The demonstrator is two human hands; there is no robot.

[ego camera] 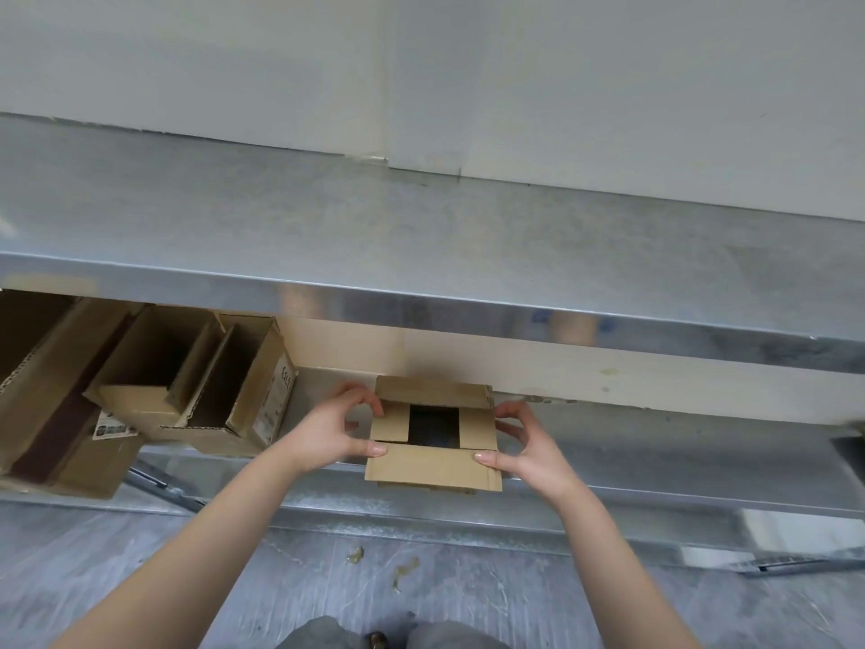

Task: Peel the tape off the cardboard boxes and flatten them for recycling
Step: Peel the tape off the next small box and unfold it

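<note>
A small brown cardboard box (433, 466) sits at the front edge of the lower metal shelf (655, 475), its top flaps partly folded in around a dark square opening. My left hand (334, 430) grips the box's left side, thumb on the near flap and fingers on the far left corner. My right hand (524, 445) grips the right side the same way, thumb on the near flap. No tape shows on this box.
Several open cardboard boxes (196, 391) lie on their sides at the left of the lower shelf, one with a printed label. A wide steel tabletop (421, 236) overhangs above, against a pale wall. Scraps of tape (402, 566) lie on the grey floor.
</note>
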